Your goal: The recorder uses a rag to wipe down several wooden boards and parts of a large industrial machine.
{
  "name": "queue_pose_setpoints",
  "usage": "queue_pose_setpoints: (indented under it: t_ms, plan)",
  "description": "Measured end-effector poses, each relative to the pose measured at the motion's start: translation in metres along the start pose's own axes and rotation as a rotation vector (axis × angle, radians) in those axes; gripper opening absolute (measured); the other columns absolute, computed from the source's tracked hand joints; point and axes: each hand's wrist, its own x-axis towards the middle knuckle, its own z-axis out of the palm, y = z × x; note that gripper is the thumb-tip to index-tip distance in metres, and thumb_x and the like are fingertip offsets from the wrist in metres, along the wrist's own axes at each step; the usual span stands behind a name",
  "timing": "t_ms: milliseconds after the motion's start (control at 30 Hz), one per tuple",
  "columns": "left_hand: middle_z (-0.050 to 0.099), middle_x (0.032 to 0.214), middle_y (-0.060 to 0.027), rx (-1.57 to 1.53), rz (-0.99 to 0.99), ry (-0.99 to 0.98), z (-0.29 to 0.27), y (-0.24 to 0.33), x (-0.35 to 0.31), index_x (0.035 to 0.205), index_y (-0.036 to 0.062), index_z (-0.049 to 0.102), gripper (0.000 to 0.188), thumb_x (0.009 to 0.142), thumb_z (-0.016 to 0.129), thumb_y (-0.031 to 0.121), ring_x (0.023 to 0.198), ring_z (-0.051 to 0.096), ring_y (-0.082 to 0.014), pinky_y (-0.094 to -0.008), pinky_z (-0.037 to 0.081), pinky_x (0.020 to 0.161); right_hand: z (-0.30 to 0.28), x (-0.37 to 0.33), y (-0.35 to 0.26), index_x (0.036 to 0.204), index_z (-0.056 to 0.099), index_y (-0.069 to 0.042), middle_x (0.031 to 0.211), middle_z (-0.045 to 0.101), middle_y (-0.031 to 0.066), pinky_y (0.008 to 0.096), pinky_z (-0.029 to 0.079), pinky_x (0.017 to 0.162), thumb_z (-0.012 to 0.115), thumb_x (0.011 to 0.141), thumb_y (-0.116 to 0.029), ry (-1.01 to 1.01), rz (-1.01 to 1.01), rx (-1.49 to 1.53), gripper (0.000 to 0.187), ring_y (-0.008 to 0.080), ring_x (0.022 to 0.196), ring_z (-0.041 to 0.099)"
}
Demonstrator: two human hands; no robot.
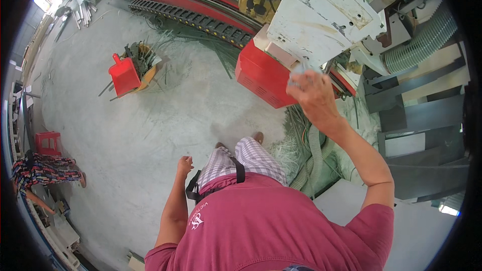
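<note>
My right hand point(312, 95) is raised at the lower edge of a white machine housing point(321, 15), its fingers closed on a crumpled pale grey-blue cloth point(303, 69). Motion blurs the cloth, and the fingers partly cover it. It lies against or very close to the machine's lower edge; which of the two I cannot tell. Just below and to the left is a red vented box point(266, 78). My left hand point(185, 164) hangs low beside my hip, away from the machine. Its fingers are curled in, and nothing shows in them.
A red dustpan point(124, 76) leans on a sack of offcuts point(146, 60) on the floor. Ribbed hoses point(315, 153) and loose strips lie by the machine's foot. Dark panels point(427, 120) are stacked at right. At far left, another person point(45, 170) is near a red stool point(47, 142).
</note>
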Motion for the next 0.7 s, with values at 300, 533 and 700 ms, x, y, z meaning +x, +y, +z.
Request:
queue_pose_setpoints:
  t_ms: [300,533,700]
  plan:
    - [0.063,0.076,-0.0127,-0.042,-0.049,0.081,-0.011,-0.013,0.003,0.1,-0.0029,0.06,0.037,0.085,0.054,0.03,0.06,0.064,-0.0226,-0.034,0.049,0.048,0.076,0.022,0.016,0.082,0.062,-0.016,0.103,0.052,-0.0007,0.0383,0.036,0.082,0.058,0.072,-0.016,-0.04,-0.085,-0.138,0.011,0.0194,0.105,0.045]
    - [0.064,0.076,-0.0187,0.09,0.143,0.086,-0.025,0.004,0.025,0.099,-0.0075,0.06,0.038,0.083,0.056,0.028,0.062,0.065,-0.0266,-0.0362,0.054,0.057,0.004,0.11,-0.016,0.081,0.06,-0.013,0.105,0.052,0.0008,0.0408,0.036,0.082,0.057,0.074,-0.014,0.282,-0.016,-0.187,0.008,0.0216,0.105,0.046]
    - [0.062,0.078,-0.013,-0.132,0.089,0.04,-0.02,0.004,0.02,0.1,-0.006,0.059,0.035,0.085,0.056,0.025,0.064,0.062,-0.0223,-0.0332,0.054,0.057,0.102,0.032,-0.031,0.075,0.062,-0.014,0.088,0.057,0.0039,0.0426,0.041,0.074,0.057,0.07,-0.014,-0.287,-0.092,-0.137,0.007,0.0219,0.089,0.054]
